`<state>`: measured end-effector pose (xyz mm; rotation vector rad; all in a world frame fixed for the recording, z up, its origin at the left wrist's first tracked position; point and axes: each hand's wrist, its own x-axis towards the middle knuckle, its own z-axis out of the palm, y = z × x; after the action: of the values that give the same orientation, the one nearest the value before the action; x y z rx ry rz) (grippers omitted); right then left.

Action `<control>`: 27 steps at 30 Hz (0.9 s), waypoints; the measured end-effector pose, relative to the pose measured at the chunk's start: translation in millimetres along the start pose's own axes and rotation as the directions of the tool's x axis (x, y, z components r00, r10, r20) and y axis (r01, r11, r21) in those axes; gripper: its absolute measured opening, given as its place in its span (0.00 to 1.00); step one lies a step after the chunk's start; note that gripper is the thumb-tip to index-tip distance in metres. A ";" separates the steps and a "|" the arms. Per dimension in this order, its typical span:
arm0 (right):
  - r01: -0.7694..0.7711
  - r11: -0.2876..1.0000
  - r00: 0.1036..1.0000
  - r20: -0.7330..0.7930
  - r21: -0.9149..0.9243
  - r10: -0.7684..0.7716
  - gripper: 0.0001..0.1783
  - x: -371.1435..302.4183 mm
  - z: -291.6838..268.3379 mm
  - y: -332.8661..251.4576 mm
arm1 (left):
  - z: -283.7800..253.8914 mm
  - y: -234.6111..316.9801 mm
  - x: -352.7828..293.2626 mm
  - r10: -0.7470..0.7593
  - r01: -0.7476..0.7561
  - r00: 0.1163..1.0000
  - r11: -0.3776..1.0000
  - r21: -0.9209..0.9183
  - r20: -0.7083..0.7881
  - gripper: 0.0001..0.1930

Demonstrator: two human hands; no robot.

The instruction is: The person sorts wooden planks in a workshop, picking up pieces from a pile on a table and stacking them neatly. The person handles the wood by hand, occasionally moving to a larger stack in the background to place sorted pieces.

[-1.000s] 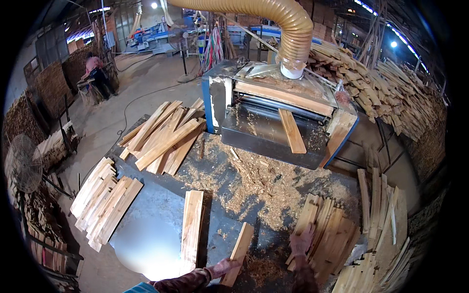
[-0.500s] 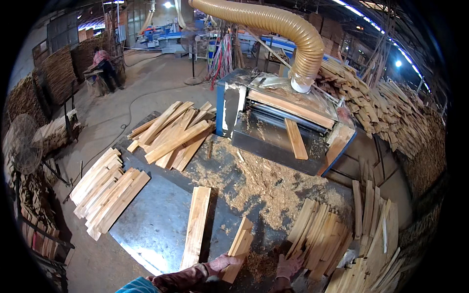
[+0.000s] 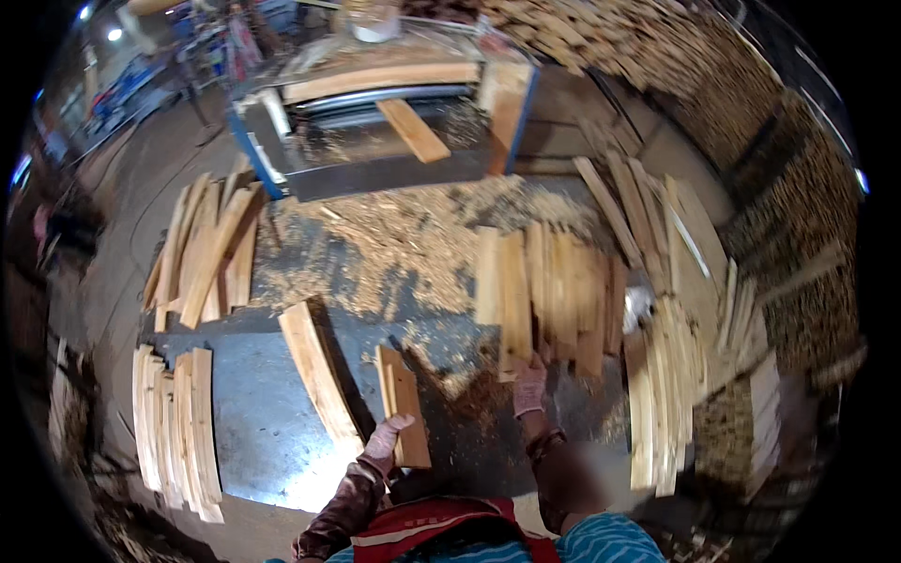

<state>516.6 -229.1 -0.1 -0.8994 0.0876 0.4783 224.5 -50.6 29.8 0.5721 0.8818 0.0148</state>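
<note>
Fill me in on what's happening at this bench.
A person stands at a sawdust-strewn metal table. The left hand grips the near end of a short wooden board. The right hand reaches onto a row of boards lying side by side. A longer board lies apart to the left; a woodworking machine stands behind.

Right hand (image 3: 529,389) now at plank stack (image 3: 549,291)

Dim shop, motion blur, fisheye warp w/ dark rim.
</note>
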 end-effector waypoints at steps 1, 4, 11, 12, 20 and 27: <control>0.057 0.943 0.998 0.010 -0.329 -0.056 0.20 -8.4 -24.1 11.7 | 15.0 10.6 -11.2 -0.040 0.038 0.998 0.999 0.032 0.042 0.16; -0.110 0.770 0.994 -0.089 -0.628 0.069 0.24 -51.7 -58.2 41.5 | -5.9 -7.8 -9.8 0.029 -0.032 0.999 0.996 0.085 0.029 0.16; -0.058 0.032 0.998 -0.059 -0.998 -0.037 0.44 -115.5 38.0 -31.0 | 1.1 -14.8 -29.3 -0.001 -0.004 0.998 0.998 -0.065 -0.065 0.20; -0.013 -0.073 0.994 -0.005 -0.997 -0.108 0.44 -111.7 37.4 -23.7 | 7.1 -14.2 -31.6 -0.020 0.016 0.998 0.997 -0.076 -0.055 0.21; -0.118 -0.304 0.983 -0.155 -0.945 0.102 0.49 -60.5 30.6 -23.4 | 16.4 -4.2 -40.0 -0.013 0.013 0.998 1.000 0.003 -0.069 0.30; -0.412 0.903 0.890 -0.162 0.120 0.427 0.22 -64.9 -20.1 -38.6 | 15.2 -6.3 -43.9 0.054 -0.057 0.998 0.995 -0.077 -0.039 0.27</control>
<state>478.1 -288.4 33.1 -0.8425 0.4783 0.7883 206.0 -73.7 66.2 0.5242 0.8975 0.1103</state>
